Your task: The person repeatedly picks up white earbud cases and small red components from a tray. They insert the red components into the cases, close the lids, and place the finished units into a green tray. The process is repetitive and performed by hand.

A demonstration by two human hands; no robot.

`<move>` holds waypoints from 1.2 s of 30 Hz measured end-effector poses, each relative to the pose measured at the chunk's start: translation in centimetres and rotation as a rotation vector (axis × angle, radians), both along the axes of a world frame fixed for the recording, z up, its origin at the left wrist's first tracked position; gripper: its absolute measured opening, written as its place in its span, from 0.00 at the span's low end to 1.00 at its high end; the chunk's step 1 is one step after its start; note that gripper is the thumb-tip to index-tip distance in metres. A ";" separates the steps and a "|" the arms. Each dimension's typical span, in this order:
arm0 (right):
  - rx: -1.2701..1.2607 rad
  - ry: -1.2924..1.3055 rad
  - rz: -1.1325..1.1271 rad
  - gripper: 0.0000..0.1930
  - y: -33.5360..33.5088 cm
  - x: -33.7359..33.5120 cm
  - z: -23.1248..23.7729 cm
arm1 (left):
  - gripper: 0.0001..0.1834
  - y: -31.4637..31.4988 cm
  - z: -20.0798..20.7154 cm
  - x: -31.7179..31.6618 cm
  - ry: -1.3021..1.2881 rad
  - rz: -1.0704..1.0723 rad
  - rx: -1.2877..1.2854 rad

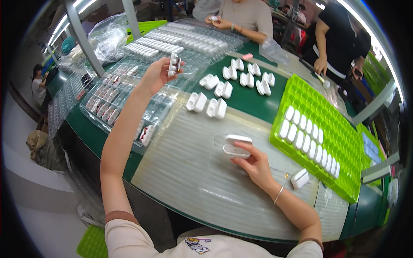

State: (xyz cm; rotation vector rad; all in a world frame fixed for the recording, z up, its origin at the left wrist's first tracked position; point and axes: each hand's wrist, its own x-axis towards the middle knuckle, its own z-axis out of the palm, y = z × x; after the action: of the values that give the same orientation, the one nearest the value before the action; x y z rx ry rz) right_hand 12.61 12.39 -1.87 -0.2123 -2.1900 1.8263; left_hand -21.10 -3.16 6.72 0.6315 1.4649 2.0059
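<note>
White case [234, 150] is pinched open in the right hand [257, 167], mid-frame. Left hand [159, 76], upper left, grips a white piece [172, 66].

Bright, cool tube lights [87, 5] overhead; sheen on my ribbed mat [185, 172], sharper glints on the plastic bag [109, 41]. Black vignette, fisheye bends edges. Far background dim, soft. My right hand [254, 163] well lit.

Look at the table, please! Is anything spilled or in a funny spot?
Maybe: one white case lies alone on the mat, near the right hand, apart from the rows in the green tray and the open cases. A tiny yellowish bit nearby is too small to identify. I see no spill.
</note>
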 end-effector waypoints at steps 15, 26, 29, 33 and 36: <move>-0.079 0.017 -0.172 0.23 -0.3 4.2 0.4 | 0.14 4.6 -3.6 23.8 0.064 -0.297 -0.013; -0.044 0.038 -0.158 0.23 -0.3 4.4 0.8 | 0.09 4.5 -5.7 23.3 0.864 -0.071 -0.145; -0.082 0.072 -0.190 0.24 -0.4 4.2 0.5 | 0.13 4.3 -5.6 23.6 1.185 -0.043 0.018; 0.011 0.221 -0.229 0.30 -0.4 4.1 -0.1 | 0.13 4.3 -5.7 23.8 1.197 -0.065 0.028; -0.224 0.234 -0.125 0.40 -0.3 4.2 0.3 | 0.13 4.1 -5.5 23.6 1.213 -0.143 0.043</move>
State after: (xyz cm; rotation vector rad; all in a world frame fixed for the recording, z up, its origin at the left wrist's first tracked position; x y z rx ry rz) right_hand 16.80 12.08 -1.61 -0.1673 -1.7781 1.9172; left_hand 2.51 0.94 1.22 2.1275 1.8620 1.5138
